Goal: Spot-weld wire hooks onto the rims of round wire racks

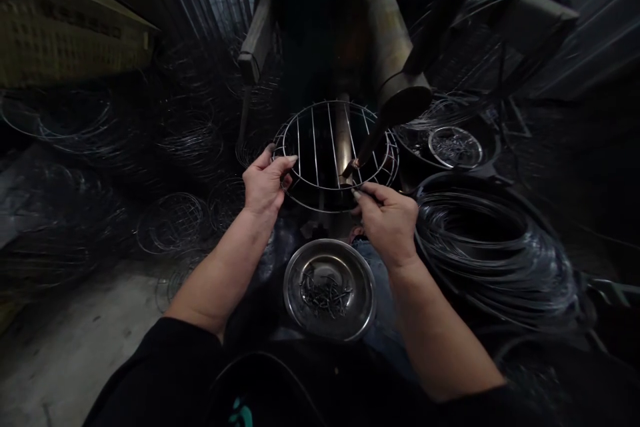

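Observation:
A round wire rack (pixel 320 121) with parallel bars and a double rim sits under a spot-welding arm (pixel 395 103) whose copper tip (pixel 350 167) touches the rack's near rim. My left hand (pixel 265 183) grips the rack's left rim, fingers curled over the wire. My right hand (pixel 387 217) pinches a small wire piece at the near rim, just below the welding tip. A steel bowl (pixel 300 290) holding several small bent wire pieces rests on my lap, below both hands.
A large stack of dark wire rings (pixel 493 247) lies to the right. Another bowl of small pieces (pixel 455 145) stands behind it. Finished wire racks (pixel 173 220) are piled on the left floor. A corrugated wall stands at the back.

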Demonstrator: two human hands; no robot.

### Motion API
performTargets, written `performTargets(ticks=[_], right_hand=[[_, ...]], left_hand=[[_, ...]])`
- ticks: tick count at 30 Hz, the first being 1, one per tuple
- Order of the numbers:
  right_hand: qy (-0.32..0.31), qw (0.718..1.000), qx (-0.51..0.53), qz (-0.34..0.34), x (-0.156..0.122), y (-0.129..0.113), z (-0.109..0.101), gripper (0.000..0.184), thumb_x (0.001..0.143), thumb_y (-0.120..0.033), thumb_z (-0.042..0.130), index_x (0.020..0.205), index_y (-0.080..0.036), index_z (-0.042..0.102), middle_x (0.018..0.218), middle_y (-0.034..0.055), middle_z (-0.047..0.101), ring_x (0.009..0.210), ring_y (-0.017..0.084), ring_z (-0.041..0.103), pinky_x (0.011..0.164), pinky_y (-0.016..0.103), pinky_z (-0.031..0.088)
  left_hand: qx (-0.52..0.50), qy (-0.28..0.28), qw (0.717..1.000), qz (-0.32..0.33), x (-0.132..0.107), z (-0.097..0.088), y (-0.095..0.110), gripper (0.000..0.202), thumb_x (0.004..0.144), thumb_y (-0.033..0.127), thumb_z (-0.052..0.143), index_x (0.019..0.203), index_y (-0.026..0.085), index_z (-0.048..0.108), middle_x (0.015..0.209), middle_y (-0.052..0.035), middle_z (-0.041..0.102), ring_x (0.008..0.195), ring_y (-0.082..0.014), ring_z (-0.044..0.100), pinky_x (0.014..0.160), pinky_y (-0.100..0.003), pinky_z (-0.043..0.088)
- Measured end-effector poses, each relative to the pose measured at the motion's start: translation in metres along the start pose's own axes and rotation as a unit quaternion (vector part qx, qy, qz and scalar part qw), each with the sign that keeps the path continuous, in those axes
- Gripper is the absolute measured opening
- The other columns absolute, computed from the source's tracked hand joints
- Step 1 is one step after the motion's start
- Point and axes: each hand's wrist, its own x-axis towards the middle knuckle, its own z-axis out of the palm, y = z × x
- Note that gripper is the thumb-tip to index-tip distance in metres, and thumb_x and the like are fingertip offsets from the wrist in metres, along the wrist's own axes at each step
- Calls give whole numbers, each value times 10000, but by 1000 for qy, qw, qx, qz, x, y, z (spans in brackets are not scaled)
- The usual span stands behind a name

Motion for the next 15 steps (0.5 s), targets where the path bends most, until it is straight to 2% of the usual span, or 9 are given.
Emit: performTargets(ticks=[6,15], right_hand=[[31,987,140,75,-5,-1,9,246,720,-334,702,846,-123,705,547,5,641,433,136,580,405,241,476],[70,983,160,61,-5,2,17,250,717,-346,717,843,-130,691,560,1,648,454,143,606,396,237,483]], left_hand=[[-4,1,1000,-7,4,4,4,550,516,56,776,1041,153,644,650,44,599,561,-79,584,447,-170,377],[-5,-9,1000,-28,15,9,4,576,543,37,744,1101,142,645,626,28,613,529,-83,575,429,-166,365]])
